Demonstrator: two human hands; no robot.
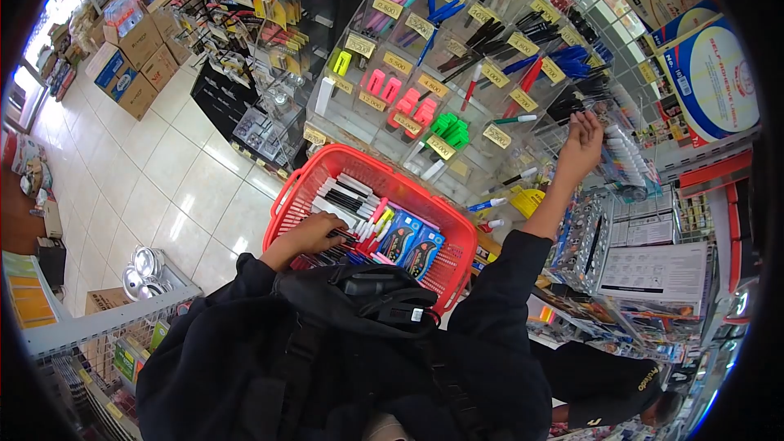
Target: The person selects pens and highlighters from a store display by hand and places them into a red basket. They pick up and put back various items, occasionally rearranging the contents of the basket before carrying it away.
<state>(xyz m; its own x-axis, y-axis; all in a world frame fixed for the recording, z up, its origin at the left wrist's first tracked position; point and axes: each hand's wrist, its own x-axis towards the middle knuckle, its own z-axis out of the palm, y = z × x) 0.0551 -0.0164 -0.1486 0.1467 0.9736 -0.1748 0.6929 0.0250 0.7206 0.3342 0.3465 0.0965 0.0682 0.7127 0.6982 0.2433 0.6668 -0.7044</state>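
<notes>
My left hand (314,233) rests in the red basket (455,237) on its left side, over black and white pens (347,196); its fingers are curled, and what they hold, if anything, is hidden. Pink and yellow markers (380,220) and blue packs (414,243) lie beside it. My right hand (583,140) is raised at the right end of the pen display (482,165), near black pens (581,98) and a row of white-capped markers (625,159). Its fingers are bent close together, and nothing can be made out between them.
Clear compartments hold green highlighters (447,129), pink highlighters (412,106) and blue pens (572,61). Wire racks with packs (653,269) stand at the right. Cardboard boxes (140,42) sit on the tiled floor (184,159) at the left. Another person's dark sleeve (608,384) shows at lower right.
</notes>
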